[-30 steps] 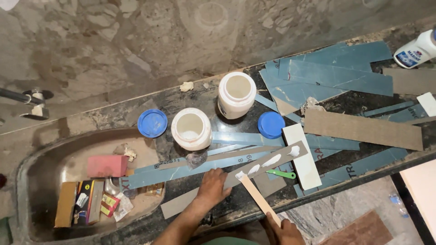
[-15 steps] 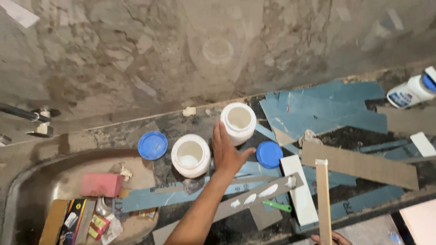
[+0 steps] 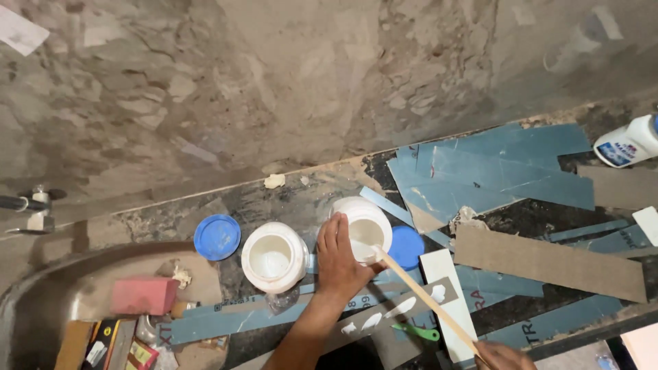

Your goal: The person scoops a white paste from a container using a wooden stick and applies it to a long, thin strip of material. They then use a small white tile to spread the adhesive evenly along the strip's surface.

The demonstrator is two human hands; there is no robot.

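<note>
My left hand (image 3: pixel 340 259) grips the side of an open white jar (image 3: pixel 369 227) on the dark counter. My right hand (image 3: pixel 504 356), at the bottom edge, holds a long wooden stick (image 3: pixel 428 301) whose far tip dips into that jar's mouth. A second open white jar (image 3: pixel 273 256) stands just left of my left hand. One blue lid (image 3: pixel 216 237) lies left of the jars, another blue lid (image 3: pixel 407 247) right of the held jar. A grey strip (image 3: pixel 401 308) dotted with white glue blobs lies under the stick.
Blue laminate sheets (image 3: pixel 493 171) and a brown strip (image 3: pixel 548 262) cover the right counter. A white glue bottle (image 3: pixel 627 142) lies far right. A steel sink (image 3: pixel 41 301) at left holds a pink block (image 3: pixel 144 295) and small packets. A green tool (image 3: pixel 417 332) lies near the front.
My left hand moved from the strip up to the jar and closed on it. My right hand swung the stick over so that its tip is now in the jar. The camera moved closer.
</note>
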